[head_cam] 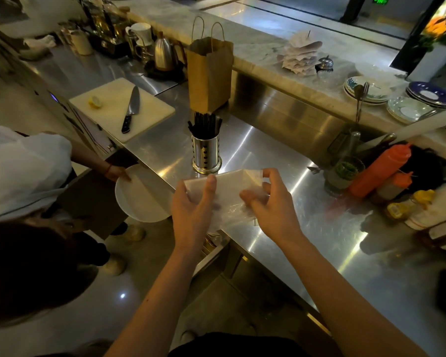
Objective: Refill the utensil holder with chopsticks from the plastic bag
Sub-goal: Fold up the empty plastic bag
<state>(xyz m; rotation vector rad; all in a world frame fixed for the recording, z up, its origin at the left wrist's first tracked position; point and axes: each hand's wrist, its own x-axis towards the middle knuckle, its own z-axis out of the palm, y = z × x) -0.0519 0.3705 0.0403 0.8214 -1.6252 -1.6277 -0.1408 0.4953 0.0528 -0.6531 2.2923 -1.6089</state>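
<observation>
At the far left another person's hand holds a white plate (137,197) below the tabletop (268,150) edge, and beyond it a knife (131,109) lies on a cutting board (121,106). Moving right, the utensil holder (206,155) stands upright in front of a brown paper bag (209,73), with dark chopsticks (204,124) bunched in it. Just in front of the holder, the left hand (193,202) grips the plastic bag (232,181), thumb laid over the film and the fingers hidden behind it. The right hand (268,202) pinches the bag's other side with curled fingers. The bag is stretched between the hands above the tabletop edge, and no sticks show through the cloudy film, so it looks close to empty, though the blur leaves that unsure. To finish well, I would keep the mouth turned toward the holder, feel along the bottom for stragglers, and lift any out by their ends so they drop in upright without tipping it. Orange squeeze bottles (381,168) crowd the far right.
</observation>
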